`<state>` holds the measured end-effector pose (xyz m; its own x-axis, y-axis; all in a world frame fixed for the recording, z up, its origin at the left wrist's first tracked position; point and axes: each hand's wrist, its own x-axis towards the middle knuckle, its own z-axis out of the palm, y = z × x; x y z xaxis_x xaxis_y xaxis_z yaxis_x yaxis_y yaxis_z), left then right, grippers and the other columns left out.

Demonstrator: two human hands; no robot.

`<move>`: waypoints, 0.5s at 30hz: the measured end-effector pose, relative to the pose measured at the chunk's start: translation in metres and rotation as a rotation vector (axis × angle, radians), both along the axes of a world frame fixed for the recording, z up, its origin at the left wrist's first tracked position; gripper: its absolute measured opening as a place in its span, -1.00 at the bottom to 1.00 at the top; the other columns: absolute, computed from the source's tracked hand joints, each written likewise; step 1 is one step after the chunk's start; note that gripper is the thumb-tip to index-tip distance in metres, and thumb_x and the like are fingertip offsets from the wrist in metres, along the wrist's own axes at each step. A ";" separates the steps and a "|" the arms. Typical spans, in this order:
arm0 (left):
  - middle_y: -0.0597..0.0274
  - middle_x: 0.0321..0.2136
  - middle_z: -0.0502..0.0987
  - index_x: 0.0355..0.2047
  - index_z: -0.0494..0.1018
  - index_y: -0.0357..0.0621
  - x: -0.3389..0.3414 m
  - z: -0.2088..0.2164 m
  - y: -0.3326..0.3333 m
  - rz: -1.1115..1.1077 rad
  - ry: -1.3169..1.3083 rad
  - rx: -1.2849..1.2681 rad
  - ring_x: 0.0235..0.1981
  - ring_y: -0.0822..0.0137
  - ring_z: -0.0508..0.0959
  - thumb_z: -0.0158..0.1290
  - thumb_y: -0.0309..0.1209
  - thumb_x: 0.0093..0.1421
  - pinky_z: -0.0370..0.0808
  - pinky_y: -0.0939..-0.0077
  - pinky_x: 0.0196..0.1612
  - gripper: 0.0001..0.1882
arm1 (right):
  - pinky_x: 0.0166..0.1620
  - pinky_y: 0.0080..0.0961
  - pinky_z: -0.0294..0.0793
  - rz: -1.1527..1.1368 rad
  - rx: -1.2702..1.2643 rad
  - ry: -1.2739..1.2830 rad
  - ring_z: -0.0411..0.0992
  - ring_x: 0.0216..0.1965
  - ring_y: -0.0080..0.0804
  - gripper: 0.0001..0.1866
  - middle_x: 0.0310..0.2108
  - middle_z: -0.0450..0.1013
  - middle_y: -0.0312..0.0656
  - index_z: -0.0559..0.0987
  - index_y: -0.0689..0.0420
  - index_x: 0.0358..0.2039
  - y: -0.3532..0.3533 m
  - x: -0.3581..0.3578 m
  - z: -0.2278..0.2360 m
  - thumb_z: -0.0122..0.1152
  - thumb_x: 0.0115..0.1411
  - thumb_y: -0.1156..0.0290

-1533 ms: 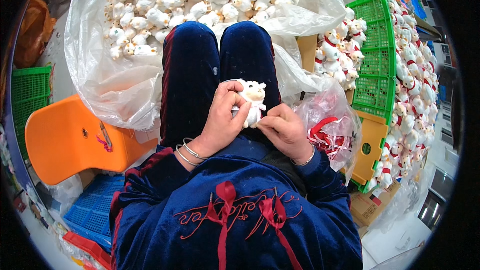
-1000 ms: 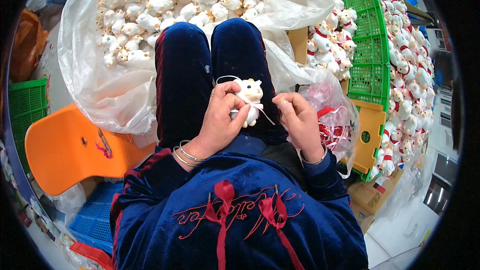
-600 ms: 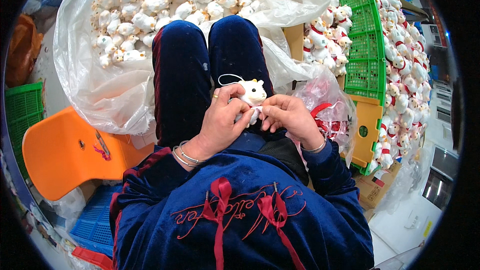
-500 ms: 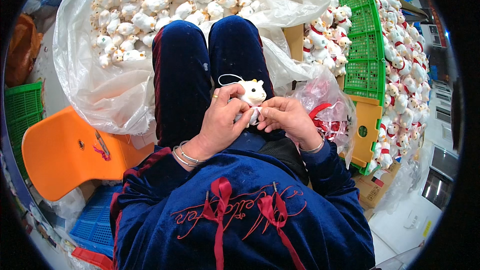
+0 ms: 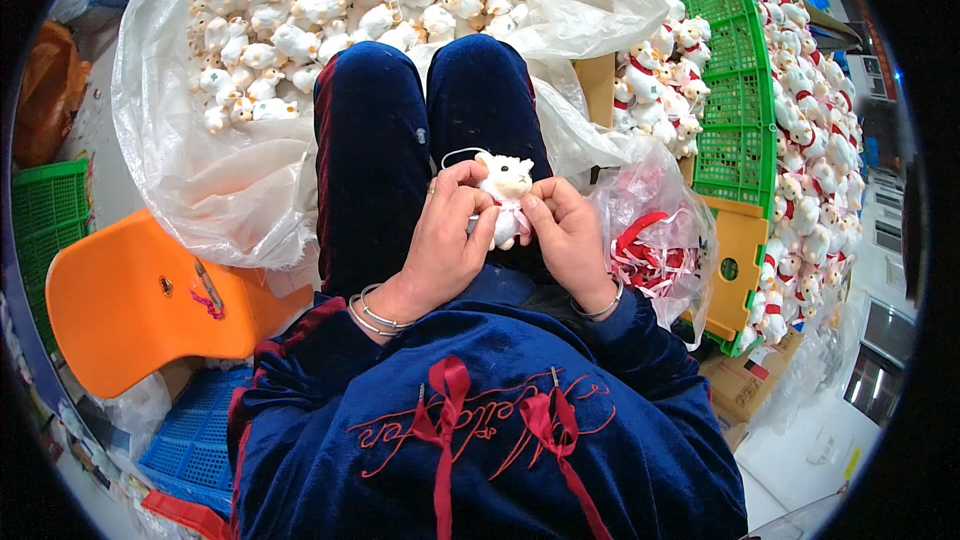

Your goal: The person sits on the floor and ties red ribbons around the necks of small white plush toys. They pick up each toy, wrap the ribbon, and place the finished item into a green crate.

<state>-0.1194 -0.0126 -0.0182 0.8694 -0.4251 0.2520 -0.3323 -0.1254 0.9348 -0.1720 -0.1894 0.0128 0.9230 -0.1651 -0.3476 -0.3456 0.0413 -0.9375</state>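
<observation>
Over my lap, a small white plush animal [image 5: 506, 176] with dark eyes and pale orange ears is held upright between both hands. A pink ribbon [image 5: 509, 208] lies at its neck, and a thin white cord loop extends from its upper left. My left hand [image 5: 440, 238] is closed round the toy's left side, thumb and fingertips near the ribbon. On the other side, my right hand [image 5: 572, 240] pinches at the toy's edge by the ribbon; whether ribbon or plush is between the fingertips is hard to make out.
A clear plastic sack [image 5: 170, 150] full of similar plush toys lies beyond my knees. At right are a bag of red and pink ribbons [image 5: 655, 255], a green crate [image 5: 735, 90] and heaped toys with ribbons. An orange chair [image 5: 130, 310] stands at left.
My right hand has drawn slightly right and turned, its fingers now along the toy's side. The toy shows more of its front, with the pink ribbon more visible.
</observation>
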 end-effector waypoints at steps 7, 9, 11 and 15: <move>-0.05 0.04 0.44 -0.30 0.42 -0.30 0.006 -0.009 -0.003 0.033 0.299 -0.113 0.01 0.18 0.52 0.03 -0.48 0.37 0.45 0.35 0.10 -0.88 | -0.40 -0.65 0.42 -0.024 -0.229 -0.101 0.41 -0.47 -0.72 -0.87 -0.48 0.50 -0.34 0.50 0.25 -0.23 0.010 0.014 -0.006 0.17 0.42 0.45; 0.01 0.04 0.47 -0.28 0.47 -0.31 0.009 -0.010 -0.001 0.037 0.396 -0.125 0.01 0.28 0.52 0.03 -0.44 0.39 0.43 0.39 0.11 -0.84 | -0.39 -0.64 0.43 -0.026 -0.179 -0.078 0.43 -0.47 -0.71 -0.87 -0.49 0.51 -0.33 0.50 0.26 -0.23 0.009 0.017 -0.011 0.17 0.41 0.45; 0.04 0.03 0.49 -0.30 0.52 -0.32 0.014 -0.005 0.006 -0.001 0.470 -0.099 0.00 0.32 0.52 0.04 -0.43 0.39 0.44 0.42 0.10 -0.82 | -0.38 -0.64 0.44 0.000 -0.145 -0.039 0.44 -0.46 -0.70 -0.86 -0.50 0.51 -0.32 0.51 0.27 -0.24 0.007 0.019 -0.010 0.18 0.41 0.45; 0.12 -0.12 0.59 -0.36 0.61 -0.29 0.030 -0.003 0.024 -0.089 0.460 -0.062 -0.05 0.32 0.55 0.09 -0.44 0.32 0.45 0.44 0.07 -0.82 | -0.37 -0.63 0.45 0.085 -0.227 0.001 0.45 -0.46 -0.69 -0.85 -0.49 0.53 -0.31 0.54 0.29 -0.27 0.001 0.022 0.010 0.22 0.37 0.45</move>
